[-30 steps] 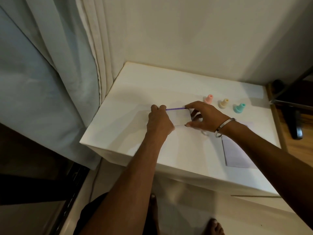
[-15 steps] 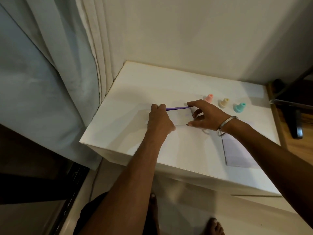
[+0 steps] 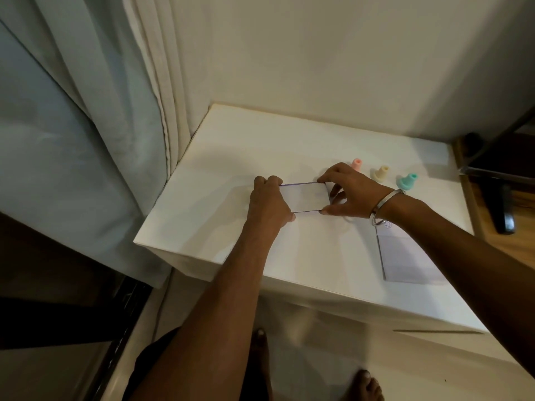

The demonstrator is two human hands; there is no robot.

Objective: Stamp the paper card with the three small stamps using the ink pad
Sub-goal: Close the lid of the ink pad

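Observation:
Both hands hold a flat, pale rectangular ink pad case (image 3: 305,197) with thin purple edges, low over the middle of the white table (image 3: 260,146). My left hand (image 3: 270,202) grips its left end. My right hand (image 3: 351,192), with a metal bangle on the wrist, pinches its right end between fingers and thumb. Three small stamps stand in a row behind the right hand: pink (image 3: 356,163), cream (image 3: 381,172) and teal (image 3: 407,180). The pale lavender paper card (image 3: 405,256) lies flat at the front right, partly under my right forearm.
Curtains (image 3: 86,140) hang at the left, close to the table's left edge. A wall rises right behind the table. A dark piece of furniture (image 3: 498,180) stands on the wooden floor at the right. My bare feet show below the front edge.
The case showed only a thin purple edge between the hands; now its broad pale face shows. My right hand has shifted and pinches its right end.

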